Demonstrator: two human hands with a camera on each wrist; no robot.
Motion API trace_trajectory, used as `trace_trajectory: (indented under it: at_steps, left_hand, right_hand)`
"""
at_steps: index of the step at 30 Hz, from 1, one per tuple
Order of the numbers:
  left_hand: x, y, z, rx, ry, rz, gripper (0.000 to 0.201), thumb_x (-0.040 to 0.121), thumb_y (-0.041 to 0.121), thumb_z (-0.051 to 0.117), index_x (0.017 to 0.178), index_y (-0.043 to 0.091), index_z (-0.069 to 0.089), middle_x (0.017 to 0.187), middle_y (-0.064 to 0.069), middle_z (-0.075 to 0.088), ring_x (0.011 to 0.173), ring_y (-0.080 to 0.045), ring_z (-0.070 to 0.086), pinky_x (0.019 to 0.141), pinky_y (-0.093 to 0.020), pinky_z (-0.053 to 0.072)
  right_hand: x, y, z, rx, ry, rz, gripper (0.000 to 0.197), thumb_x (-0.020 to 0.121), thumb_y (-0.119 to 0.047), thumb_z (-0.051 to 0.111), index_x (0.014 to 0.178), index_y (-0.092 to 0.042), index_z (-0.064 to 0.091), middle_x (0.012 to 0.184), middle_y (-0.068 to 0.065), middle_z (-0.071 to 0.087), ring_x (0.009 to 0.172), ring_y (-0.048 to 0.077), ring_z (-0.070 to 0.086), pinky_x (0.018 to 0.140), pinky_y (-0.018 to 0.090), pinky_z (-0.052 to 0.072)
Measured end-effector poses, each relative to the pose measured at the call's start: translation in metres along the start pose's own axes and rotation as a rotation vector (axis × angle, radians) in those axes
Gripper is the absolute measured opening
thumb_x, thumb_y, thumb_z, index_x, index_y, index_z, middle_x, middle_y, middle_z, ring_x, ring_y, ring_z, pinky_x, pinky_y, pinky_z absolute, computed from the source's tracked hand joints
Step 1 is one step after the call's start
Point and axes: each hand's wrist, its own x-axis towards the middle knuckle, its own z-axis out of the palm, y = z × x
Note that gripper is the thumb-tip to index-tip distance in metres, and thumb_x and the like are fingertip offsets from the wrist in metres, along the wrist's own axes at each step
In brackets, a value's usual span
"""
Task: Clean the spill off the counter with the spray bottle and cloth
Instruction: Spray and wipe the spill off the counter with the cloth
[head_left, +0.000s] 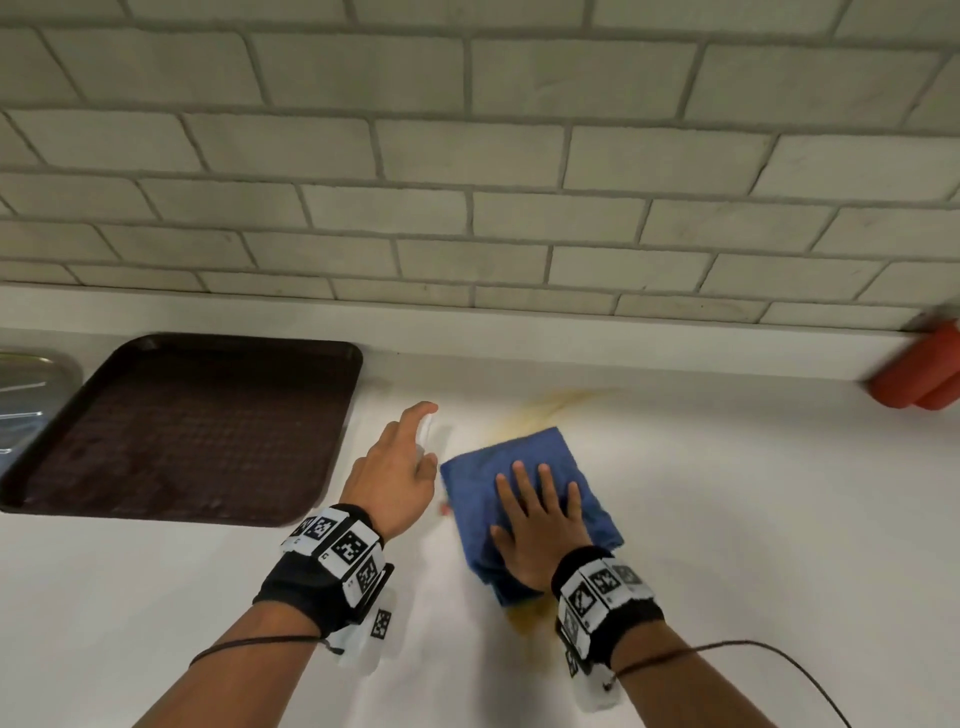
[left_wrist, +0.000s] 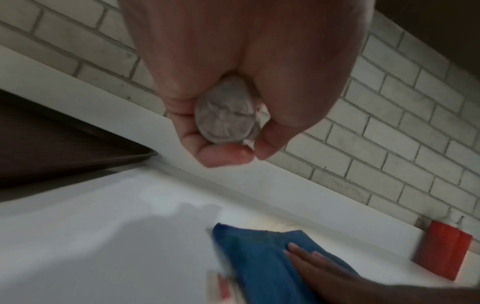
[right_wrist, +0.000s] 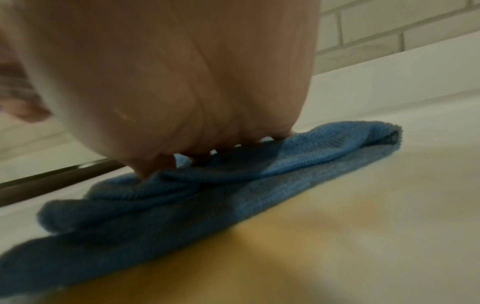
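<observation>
My right hand (head_left: 537, 519) lies flat with straight fingers on a folded blue cloth (head_left: 524, 462) on the white counter (head_left: 727, 509). A yellow-brown spill (head_left: 545, 405) streaks the counter beyond the cloth, and more of the spill (right_wrist: 259, 257) shows at its near edge. My left hand (head_left: 400, 462) grips a small clear spray bottle (head_left: 427, 434) just left of the cloth, index finger stretched over its top. The left wrist view shows the bottle's round base (left_wrist: 224, 117) enclosed by curled fingers (left_wrist: 223, 154), above the cloth (left_wrist: 259, 263). In the right wrist view my palm (right_wrist: 182, 82) presses the cloth (right_wrist: 182, 205).
A dark brown tray (head_left: 197, 431) lies on the counter to the left, with a metal sink edge (head_left: 31, 384) beyond it. A red object (head_left: 919, 374) sits at the far right against the low ledge under the tiled wall (head_left: 467, 156).
</observation>
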Motion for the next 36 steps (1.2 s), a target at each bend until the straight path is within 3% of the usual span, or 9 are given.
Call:
trace_trajectory:
  at_steps: [3, 6, 8, 13, 19, 25, 29, 32, 36]
  left_hand:
    - [-0.003, -0.001, -0.007, -0.007, -0.024, 0.015, 0.065, 0.091, 0.021, 0.053, 0.140, 0.049, 0.022, 0.133, -0.005, 0.052, 0.102, -0.030, 0.062, 0.091, -0.051, 0.051]
    - [-0.002, -0.002, -0.010, -0.009, -0.048, 0.028, 0.068, 0.090, 0.015, 0.050, 0.141, 0.049, 0.022, 0.131, -0.005, 0.053, 0.100, -0.030, 0.063, 0.089, -0.049, 0.052]
    - [-0.001, -0.001, -0.011, -0.012, -0.052, 0.041, 0.068, 0.090, 0.014, 0.049, 0.141, 0.050, 0.022, 0.131, -0.005, 0.052, 0.099, -0.030, 0.063, 0.088, -0.048, 0.052]
    - [0.002, 0.000, -0.011, -0.031, -0.032, 0.065, 0.064, 0.093, 0.016, 0.048, 0.142, 0.049, 0.023, 0.135, -0.002, 0.048, 0.101, -0.030, 0.061, 0.089, -0.045, 0.051]
    - [0.016, 0.011, -0.009, -0.003, 0.039, 0.044, 0.058, 0.095, 0.021, 0.049, 0.145, 0.042, 0.026, 0.136, -0.009, 0.052, 0.112, -0.035, 0.059, 0.098, -0.050, 0.046]
    - [0.018, 0.032, -0.003, 0.054, 0.128, 0.027, 0.039, 0.097, 0.030, 0.047, 0.135, 0.036, 0.037, 0.103, -0.007, 0.067, 0.090, -0.033, 0.063, 0.087, -0.049, 0.051]
    - [0.015, 0.038, 0.007, 0.096, 0.110, 0.038, 0.029, 0.097, 0.028, 0.048, 0.125, 0.032, 0.041, 0.072, 0.009, 0.059, 0.074, -0.029, 0.061, 0.079, -0.044, 0.052]
    - [0.014, 0.048, 0.015, 0.098, 0.083, 0.051, 0.033, 0.098, 0.028, 0.048, 0.130, 0.032, 0.043, 0.071, 0.016, 0.052, 0.074, -0.024, 0.056, 0.076, -0.035, 0.043]
    - [0.015, 0.063, 0.022, 0.132, 0.116, 0.058, 0.030, 0.097, 0.026, 0.048, 0.127, 0.031, 0.043, 0.071, 0.012, 0.056, 0.072, -0.025, 0.058, 0.077, -0.038, 0.049]
  right_hand:
    - [-0.010, -0.016, 0.012, -0.039, -0.006, -0.020, 0.090, 0.069, -0.059, -0.015, 0.151, -0.024, -0.015, 0.160, 0.004, -0.024, 0.145, 0.036, -0.022, 0.113, 0.061, -0.012]
    - [-0.001, -0.019, 0.004, -0.021, -0.004, 0.017, 0.072, 0.090, -0.058, 0.003, 0.152, -0.025, -0.015, 0.160, 0.003, -0.025, 0.145, 0.034, -0.022, 0.114, 0.061, -0.010]
    - [0.012, -0.019, -0.003, -0.012, -0.003, 0.029, 0.069, 0.097, -0.054, 0.015, 0.152, -0.026, -0.014, 0.160, 0.001, -0.025, 0.146, 0.033, -0.022, 0.115, 0.061, -0.010]
    - [0.050, -0.017, -0.025, -0.004, -0.045, 0.060, 0.068, 0.097, -0.056, 0.014, 0.152, -0.028, -0.015, 0.159, -0.003, -0.027, 0.146, 0.030, -0.023, 0.115, 0.059, -0.011]
    - [0.068, 0.015, -0.044, 0.091, -0.017, 0.100, 0.069, 0.096, -0.061, 0.016, 0.152, -0.032, -0.011, 0.160, -0.008, -0.022, 0.147, 0.026, -0.020, 0.117, 0.055, -0.010]
    - [0.043, 0.105, -0.038, 0.194, 0.059, 0.251, 0.069, 0.095, -0.064, 0.017, 0.152, -0.035, -0.008, 0.161, -0.008, -0.017, 0.148, 0.025, -0.015, 0.118, 0.054, -0.005]
    - [-0.022, 0.151, -0.012, 0.184, 0.084, 0.307, 0.068, 0.096, -0.061, 0.014, 0.152, -0.033, -0.011, 0.161, -0.006, -0.019, 0.148, 0.024, -0.016, 0.119, 0.051, -0.004]
    - [-0.055, 0.171, 0.002, 0.154, 0.097, 0.329, 0.069, 0.096, -0.060, 0.013, 0.151, -0.031, -0.016, 0.161, -0.004, -0.020, 0.148, 0.025, -0.015, 0.119, 0.051, -0.002]
    - [-0.034, 0.175, -0.008, 0.171, 0.063, 0.335, 0.068, 0.097, -0.059, 0.014, 0.152, -0.030, -0.012, 0.161, -0.002, -0.019, 0.148, 0.030, -0.015, 0.117, 0.057, -0.003]
